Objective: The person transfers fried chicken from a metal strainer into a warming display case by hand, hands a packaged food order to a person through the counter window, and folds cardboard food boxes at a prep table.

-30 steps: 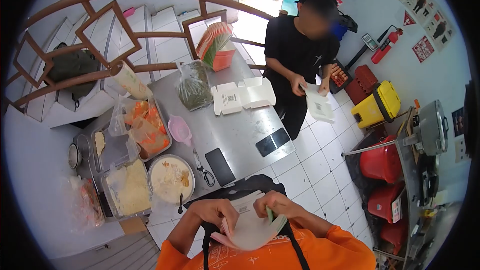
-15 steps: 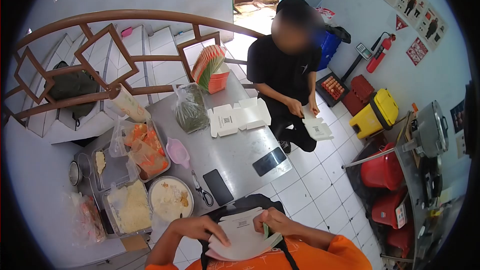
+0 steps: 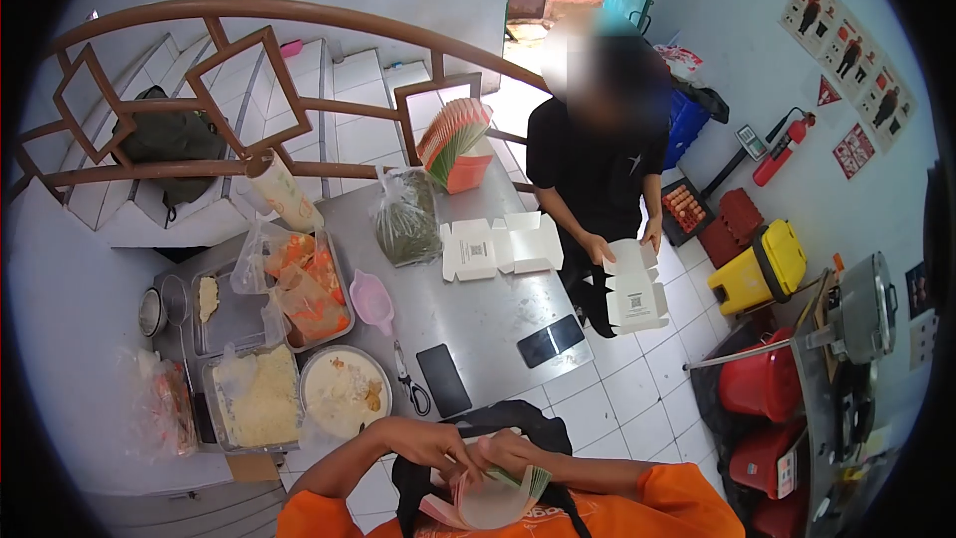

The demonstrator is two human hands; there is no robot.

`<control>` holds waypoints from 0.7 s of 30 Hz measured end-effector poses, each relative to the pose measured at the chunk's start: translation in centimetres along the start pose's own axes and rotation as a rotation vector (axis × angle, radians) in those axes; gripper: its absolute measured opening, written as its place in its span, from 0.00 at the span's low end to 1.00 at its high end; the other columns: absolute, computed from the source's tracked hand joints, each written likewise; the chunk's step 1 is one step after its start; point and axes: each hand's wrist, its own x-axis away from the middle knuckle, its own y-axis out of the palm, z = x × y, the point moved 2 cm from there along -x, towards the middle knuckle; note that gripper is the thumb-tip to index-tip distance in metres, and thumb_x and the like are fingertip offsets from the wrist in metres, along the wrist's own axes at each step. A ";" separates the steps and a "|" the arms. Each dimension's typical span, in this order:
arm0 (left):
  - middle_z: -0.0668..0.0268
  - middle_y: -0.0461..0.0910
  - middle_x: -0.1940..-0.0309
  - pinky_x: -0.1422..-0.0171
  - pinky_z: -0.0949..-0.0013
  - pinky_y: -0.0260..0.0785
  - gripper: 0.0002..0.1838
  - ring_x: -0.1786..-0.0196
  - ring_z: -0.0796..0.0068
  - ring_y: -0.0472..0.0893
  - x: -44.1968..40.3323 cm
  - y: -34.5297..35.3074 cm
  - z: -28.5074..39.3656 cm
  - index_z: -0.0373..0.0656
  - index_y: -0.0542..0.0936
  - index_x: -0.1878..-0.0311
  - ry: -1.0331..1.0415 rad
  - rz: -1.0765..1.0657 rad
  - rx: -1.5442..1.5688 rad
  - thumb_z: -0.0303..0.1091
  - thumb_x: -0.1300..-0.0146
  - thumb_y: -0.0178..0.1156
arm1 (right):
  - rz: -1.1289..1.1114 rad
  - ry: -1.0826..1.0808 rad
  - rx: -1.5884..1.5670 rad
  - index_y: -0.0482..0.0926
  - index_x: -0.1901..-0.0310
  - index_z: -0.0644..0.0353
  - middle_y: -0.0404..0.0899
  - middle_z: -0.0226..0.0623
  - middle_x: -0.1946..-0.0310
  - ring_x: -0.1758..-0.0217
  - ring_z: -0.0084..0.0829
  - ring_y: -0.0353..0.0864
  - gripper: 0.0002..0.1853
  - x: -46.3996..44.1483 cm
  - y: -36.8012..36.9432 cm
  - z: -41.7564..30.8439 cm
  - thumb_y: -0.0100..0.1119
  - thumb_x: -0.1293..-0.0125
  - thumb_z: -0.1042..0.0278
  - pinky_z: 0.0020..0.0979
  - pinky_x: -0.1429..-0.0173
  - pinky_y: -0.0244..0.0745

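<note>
Low in front of my orange shirt, a cardboard food box (image 3: 490, 506) is bent into a curve, white inside with green and orange outer faces. My left hand (image 3: 435, 446) grips its upper left part, fingers closed and pointing down. Closed around its upper right part is my right hand (image 3: 508, 454), near the left one. The hands hide part of the box. On the metal table (image 3: 478, 324) beyond lie scissors (image 3: 410, 384), a dark phone (image 3: 443, 380) and a second phone (image 3: 550, 341). An opened white box (image 3: 503, 246) lies flat farther back.
A person in black (image 3: 597, 149) holds another opened white box (image 3: 635, 289) across the table. At left stand a breaded-crumb tray (image 3: 257, 403), a bowl of pale mixture (image 3: 344, 391) and a pink strainer (image 3: 371, 301). Stacked folded boxes (image 3: 456, 144) stand behind. Red bins (image 3: 762, 384) line the right.
My hands have come closer together, and the box has gone from nearly flat to curved. The other person has raised and opened out their box. The view has shifted slightly.
</note>
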 end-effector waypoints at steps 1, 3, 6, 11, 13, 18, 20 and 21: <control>0.61 0.86 0.63 0.54 0.72 0.74 0.13 0.62 0.76 0.83 0.1 0.1 -0.3 0.38 0.84 0.50 0.007 0.074 -0.028 0.24 0.37 0.60 | 0.060 -0.033 0.040 0.69 0.72 0.60 0.63 0.33 0.81 0.77 0.26 0.62 0.30 0.2 0.2 -0.2 0.31 0.19 0.44 0.29 0.68 0.61; 0.63 0.86 0.64 0.58 0.72 0.72 0.11 0.64 0.74 0.83 0.3 0.4 -1.2 0.39 0.85 0.54 0.019 0.222 -0.076 0.27 0.39 0.61 | 0.179 -0.092 0.117 0.71 0.66 0.60 0.66 0.37 0.76 0.71 0.30 0.66 0.26 0.4 0.4 -1.1 0.33 0.19 0.48 0.32 0.62 0.63; 0.65 0.85 0.70 0.64 0.73 0.72 0.10 0.69 0.75 0.83 0.0 0.3 0.7 0.37 0.85 0.59 -0.245 0.212 -0.101 0.32 0.41 0.65 | 0.169 -0.316 0.435 0.71 0.61 0.61 0.65 0.42 0.69 0.61 0.37 0.66 0.21 -0.6 0.2 -0.6 0.35 0.20 0.51 0.35 0.53 0.63; 0.62 0.83 0.71 0.59 0.70 0.71 0.14 0.66 0.72 0.81 0.1 1.0 -1.7 0.35 0.82 0.59 -0.103 0.226 0.132 0.33 0.47 0.67 | 0.143 -0.279 0.374 0.70 0.62 0.63 0.63 0.41 0.68 0.59 0.39 0.65 0.20 -0.7 -0.1 0.5 0.38 0.21 0.53 0.36 0.49 0.62; 0.64 0.83 0.66 0.52 0.68 0.71 0.08 0.60 0.68 0.81 1.0 0.7 -1.8 0.38 0.83 0.61 0.080 0.226 0.115 0.24 0.45 0.63 | 0.135 -0.156 -0.009 0.71 0.60 0.63 0.68 0.37 0.64 0.56 0.33 0.69 0.20 0.4 -0.8 0.0 0.41 0.21 0.52 0.33 0.47 0.64; 0.64 0.81 0.59 0.45 0.64 0.69 0.16 0.53 0.65 0.79 3.7 1.4 -2.1 0.41 0.85 0.58 0.464 0.814 0.047 0.13 0.47 0.57 | 0.624 -0.055 0.193 0.73 0.55 0.61 0.71 0.33 0.62 0.56 0.29 0.72 0.15 3.9 -6.6 -0.1 0.46 0.23 0.56 0.30 0.47 0.67; 0.64 0.80 0.61 0.45 0.63 0.69 0.18 0.54 0.67 0.79 3.2 0.0 -0.7 0.43 0.85 0.57 0.462 1.097 -0.130 0.13 0.47 0.56 | 0.761 0.136 0.255 0.72 0.52 0.59 0.74 0.29 0.60 0.55 0.24 0.75 0.15 5.5 -9.8 -0.1 0.48 0.24 0.54 0.31 0.49 0.72; 0.65 0.80 0.61 0.43 0.61 0.69 0.15 0.54 0.66 0.79 2.6 -0.6 0.8 0.45 0.84 0.59 0.409 1.114 -0.199 0.15 0.47 0.59 | 0.679 0.278 0.019 0.71 0.46 0.57 0.76 0.30 0.57 0.52 0.25 0.77 0.20 5.5 -11.2 -0.1 0.46 0.24 0.48 0.34 0.48 0.75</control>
